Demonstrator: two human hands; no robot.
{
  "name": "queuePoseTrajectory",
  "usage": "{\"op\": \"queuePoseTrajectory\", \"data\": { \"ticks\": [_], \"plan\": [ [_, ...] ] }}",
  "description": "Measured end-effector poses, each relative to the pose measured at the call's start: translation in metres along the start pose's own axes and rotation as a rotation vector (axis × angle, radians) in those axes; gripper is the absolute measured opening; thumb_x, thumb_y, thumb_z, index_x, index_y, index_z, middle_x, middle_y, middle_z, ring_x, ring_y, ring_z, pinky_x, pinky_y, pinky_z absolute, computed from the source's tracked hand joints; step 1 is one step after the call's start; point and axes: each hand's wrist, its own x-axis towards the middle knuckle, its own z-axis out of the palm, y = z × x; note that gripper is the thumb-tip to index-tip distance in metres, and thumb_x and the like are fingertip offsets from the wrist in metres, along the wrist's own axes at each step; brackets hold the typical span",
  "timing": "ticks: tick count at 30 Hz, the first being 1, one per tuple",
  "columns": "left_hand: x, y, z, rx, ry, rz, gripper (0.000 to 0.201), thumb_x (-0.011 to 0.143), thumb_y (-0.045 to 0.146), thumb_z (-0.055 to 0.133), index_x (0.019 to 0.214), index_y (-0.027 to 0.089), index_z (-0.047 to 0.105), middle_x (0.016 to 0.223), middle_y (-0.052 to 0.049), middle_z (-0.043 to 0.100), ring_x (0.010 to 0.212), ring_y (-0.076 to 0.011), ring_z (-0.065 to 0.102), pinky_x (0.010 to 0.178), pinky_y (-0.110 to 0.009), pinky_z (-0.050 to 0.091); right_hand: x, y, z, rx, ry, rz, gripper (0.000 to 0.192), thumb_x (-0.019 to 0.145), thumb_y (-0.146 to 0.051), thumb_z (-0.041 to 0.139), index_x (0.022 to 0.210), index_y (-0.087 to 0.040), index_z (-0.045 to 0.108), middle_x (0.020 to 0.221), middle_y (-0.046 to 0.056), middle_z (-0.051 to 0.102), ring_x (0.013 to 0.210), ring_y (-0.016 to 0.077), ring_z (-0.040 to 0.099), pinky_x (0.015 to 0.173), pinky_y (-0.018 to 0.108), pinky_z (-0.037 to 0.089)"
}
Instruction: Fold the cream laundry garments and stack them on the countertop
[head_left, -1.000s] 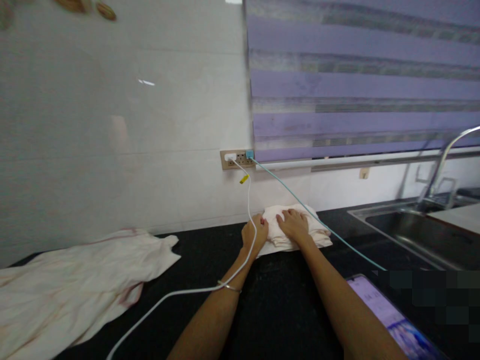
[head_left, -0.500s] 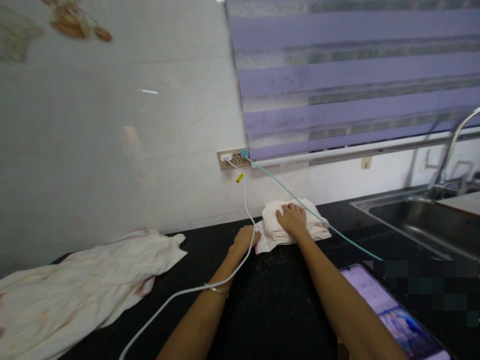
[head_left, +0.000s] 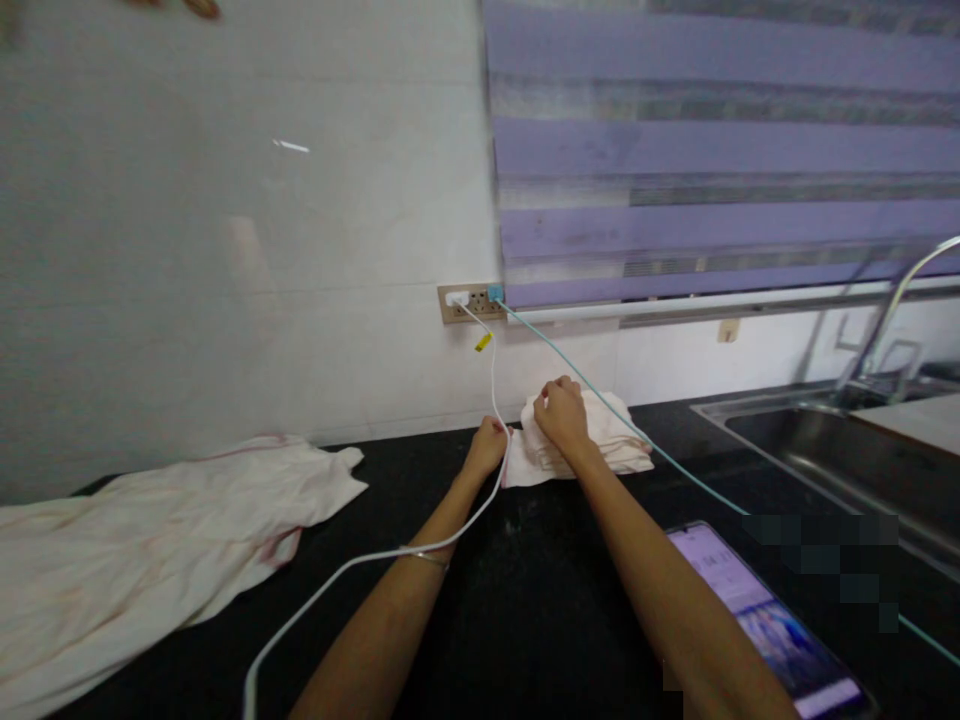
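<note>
A folded pale cloth lies on the black counter against the white wall. My right hand rests on the cloth's left end, fingers curled and pinching its top layers. My left hand is closed at the cloth's lower left corner, beside a white cable that drapes over my left forearm. A second pale garment with a reddish edge lies spread out at the left.
A wall socket holds the white plug and a teal cable running right over the folded cloth. A tablet with a lit screen lies at the near right. A steel sink and tap are at the right, under a purple blind.
My right hand has slid from flat on the cloth's top to its left end and curled. My left hand closed at the lower left corner.
</note>
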Motion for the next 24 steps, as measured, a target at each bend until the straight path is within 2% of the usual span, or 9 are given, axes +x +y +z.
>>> {"op": "queuePoseTrajectory", "data": {
  "ticks": [4,8,11,13,14,17,20,24],
  "plan": [
    [-0.029,0.001,-0.029,0.037,0.019,-0.002,0.012,0.091,0.029,0.055,0.093,0.018,0.057,0.089,-0.004,0.067,0.083,-0.0167,0.062,0.074,-0.025,0.045,-0.02,-0.032,0.001,0.037,0.036,-0.136,0.023,0.096,-0.022,0.047,0.109,-0.014,0.065,0.11,0.015,0.061,0.109,0.0272,0.05,0.094,0.037,0.04],
    [-0.078,-0.017,-0.076,0.154,-0.038,-0.012,0.011,0.094,0.028,0.052,0.091,0.02,0.057,0.079,0.0,0.064,0.071,-0.0153,0.06,0.066,-0.025,0.041,-0.068,-0.059,0.014,0.075,-0.028,-0.268,0.02,0.092,-0.018,0.05,0.109,-0.016,0.061,0.109,0.013,0.061,0.105,0.0262,0.051,0.091,0.036,0.042],
    [-0.112,-0.035,-0.121,0.27,-0.072,-0.021,0.009,0.093,0.023,0.05,0.088,0.02,0.057,0.075,0.0,0.062,0.069,-0.0163,0.059,0.065,-0.026,0.037,-0.106,-0.069,0.023,0.132,-0.16,-0.42,0.022,0.092,-0.015,0.048,0.111,-0.015,0.06,0.105,0.012,0.063,0.1,0.0234,0.055,0.09,0.033,0.043],
    [-0.131,-0.043,-0.149,0.347,-0.098,-0.004,0.007,0.092,0.02,0.052,0.086,0.02,0.057,0.076,-0.001,0.063,0.074,-0.0179,0.06,0.067,-0.027,0.037,-0.122,-0.072,0.024,0.154,-0.334,-0.55,0.019,0.092,-0.016,0.05,0.108,-0.018,0.06,0.104,0.009,0.066,0.101,0.021,0.058,0.09,0.03,0.042],
    [-0.14,-0.046,-0.16,0.381,-0.117,0.005,0.007,0.091,0.02,0.054,0.085,0.021,0.057,0.078,-0.001,0.063,0.076,-0.0186,0.06,0.068,-0.027,0.036,-0.126,-0.074,0.023,0.133,-0.399,-0.527,0.018,0.094,-0.019,0.05,0.108,-0.019,0.06,0.105,0.008,0.067,0.101,0.0202,0.059,0.089,0.029,0.042],
    [-0.161,-0.046,-0.179,0.447,-0.156,0.005,0.009,0.091,0.019,0.052,0.085,0.022,0.058,0.081,-0.002,0.066,0.076,-0.0193,0.061,0.067,-0.028,0.036,-0.128,-0.08,0.02,0.013,-0.511,-0.298,0.019,0.097,-0.023,0.049,0.112,-0.019,0.06,0.106,0.008,0.069,0.099,0.0198,0.064,0.086,0.028,0.043],
    [-0.172,-0.041,-0.182,0.475,-0.173,0.004,0.013,0.092,0.018,0.047,0.088,0.022,0.059,0.081,-0.002,0.067,0.077,-0.0198,0.063,0.067,-0.028,0.037,-0.129,-0.093,0.025,-0.068,-0.514,-0.161,0.023,0.099,-0.023,0.045,0.116,-0.016,0.059,0.105,0.012,0.07,0.096,0.0239,0.068,0.081,0.032,0.045],
    [-0.174,-0.038,-0.183,0.475,-0.236,0.048,0.011,0.091,0.021,0.052,0.092,0.022,0.063,0.083,-0.003,0.067,0.082,-0.021,0.064,0.07,-0.028,0.04,-0.139,-0.109,0.034,-0.18,-0.462,0.02,0.025,0.1,-0.019,0.038,0.116,-0.013,0.057,0.113,0.021,0.067,0.105,0.0279,0.067,0.081,0.034,0.045]
  ]
}}
